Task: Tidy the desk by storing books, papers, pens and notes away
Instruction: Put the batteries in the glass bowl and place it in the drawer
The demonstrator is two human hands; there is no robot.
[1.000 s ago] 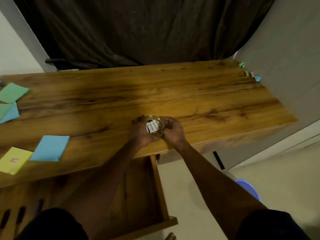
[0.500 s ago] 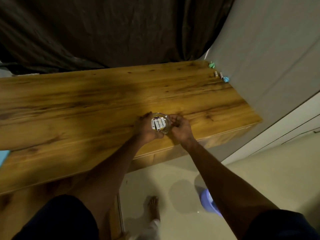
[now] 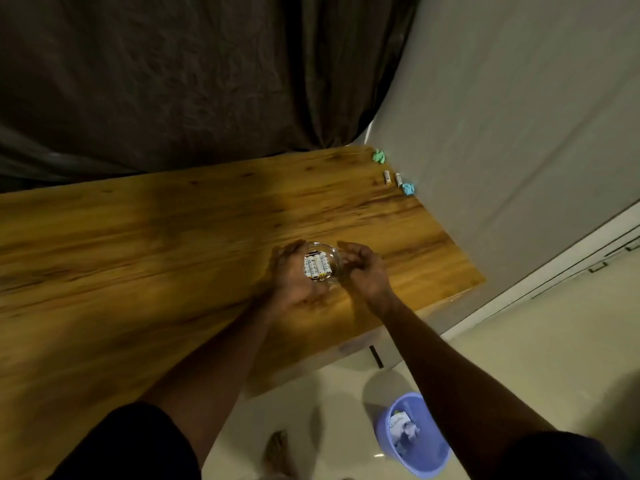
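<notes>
Nearest, at 5 o'clock on the floor, a lilac bin (image 3: 420, 467) holds crumpled paper. A second ago only its rim showed; now the whole bin is in view, with a bare foot (image 3: 277, 452) at 6 o'clock. The view has swung right, so the open drawer and the coloured notes at 9 o'clock have dropped out of sight.

At 12 o'clock, over the desk (image 3: 156, 237) and not far in from its front edge, both hands are curled round a small glass bowl (image 3: 335, 255). The left hand (image 3: 294, 277) cups its left side and the right hand (image 3: 365, 268) grips its right side. Their grip looks the same as before. White batteries (image 3: 317, 266) lie side by side inside the bowl. The bowl has travelled right along the desk and now sits nearer the right end. I cannot tell whether it rests on the wood or is held just above it.

Farther off, at 1 o'clock in the far right corner against the wall (image 3: 519, 133), lie two loose batteries (image 3: 387, 177). A green paper ball (image 3: 379, 156) lies beyond them and a blue paper ball (image 3: 408, 188) just beside them. A dark curtain (image 3: 173, 81) hangs behind the desk.

The shift suggests that the bowl is being carried toward those strays, probably to collect the batteries. The paper balls would then suit the bin. The notes to the left are not yet stored.
</notes>
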